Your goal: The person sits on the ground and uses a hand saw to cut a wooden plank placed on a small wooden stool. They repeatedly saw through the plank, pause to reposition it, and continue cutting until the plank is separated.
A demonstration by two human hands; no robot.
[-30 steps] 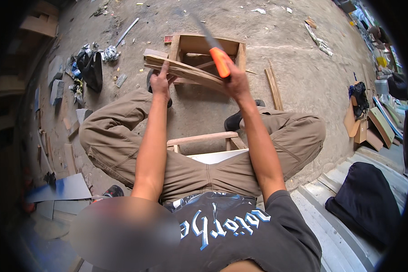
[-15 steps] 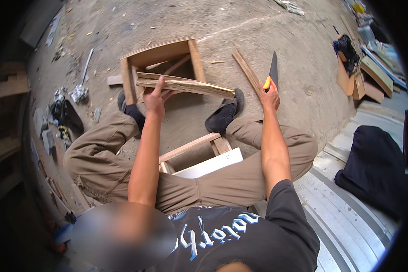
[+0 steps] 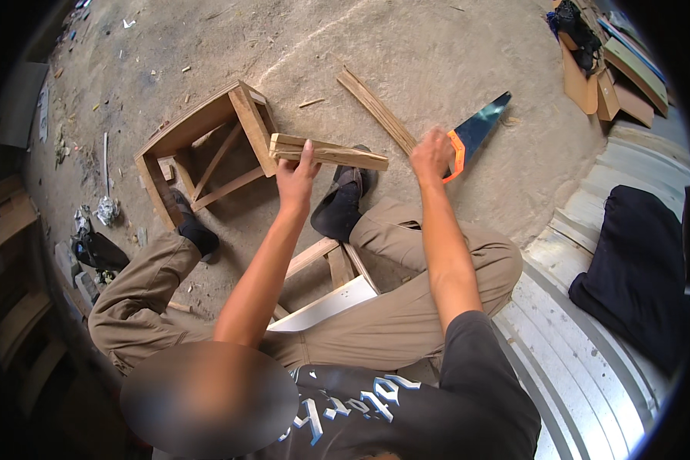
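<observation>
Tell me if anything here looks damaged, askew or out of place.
The wooden frame lies tipped on the dirt ground, not upright. The wood piece in the left hand has rough, split edges. The right hand holds the saw low by the ground. Litter lies scattered at left.
</observation>
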